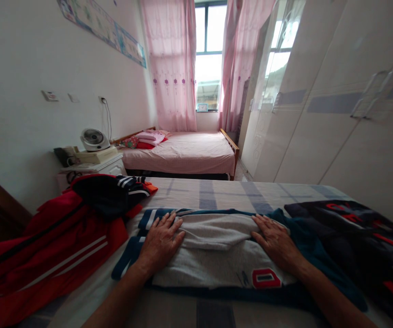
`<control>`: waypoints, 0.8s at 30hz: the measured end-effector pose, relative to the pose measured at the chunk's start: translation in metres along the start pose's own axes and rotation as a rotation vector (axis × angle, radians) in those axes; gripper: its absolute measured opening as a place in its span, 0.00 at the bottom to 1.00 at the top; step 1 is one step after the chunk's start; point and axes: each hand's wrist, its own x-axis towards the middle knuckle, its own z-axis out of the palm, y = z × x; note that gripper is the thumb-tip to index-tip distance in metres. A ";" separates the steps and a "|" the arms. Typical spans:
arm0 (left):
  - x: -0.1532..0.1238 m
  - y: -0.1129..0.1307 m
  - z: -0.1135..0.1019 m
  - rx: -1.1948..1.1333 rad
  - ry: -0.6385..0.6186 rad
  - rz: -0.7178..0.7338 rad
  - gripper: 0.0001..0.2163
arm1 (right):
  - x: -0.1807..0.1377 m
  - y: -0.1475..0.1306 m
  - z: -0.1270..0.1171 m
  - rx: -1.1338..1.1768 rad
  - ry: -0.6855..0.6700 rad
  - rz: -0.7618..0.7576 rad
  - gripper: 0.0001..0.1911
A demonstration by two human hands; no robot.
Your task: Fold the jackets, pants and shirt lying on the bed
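Note:
A grey and teal garment (213, 264) lies folded lengthwise on the bed in front of me, with a red and white patch near its lower right. My left hand (162, 239) rests flat on its left end, beside the white-striped teal cuffs, fingers spread. On the right end lies my right hand (275, 239), palm down with fingers stretched out. Both hands touch the cloth without gripping it. Some teal fabric extends to the right beneath my right forearm.
Red and navy clothes (80, 232) are heaped on the left. A dark garment with red marks (357, 232) lies on the right. Beyond the checked bed (217, 193) stand a pink-covered bed (189, 152), a fan (94, 139) on a cabinet, and white wardrobes (319, 86).

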 end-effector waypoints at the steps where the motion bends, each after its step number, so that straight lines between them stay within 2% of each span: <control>1: 0.000 0.000 0.000 0.003 -0.005 -0.001 0.20 | 0.000 0.000 0.000 0.000 -0.004 0.002 0.29; 24: 0.000 0.001 -0.001 0.016 -0.018 -0.013 0.20 | 0.000 0.000 0.001 0.007 -0.001 0.005 0.29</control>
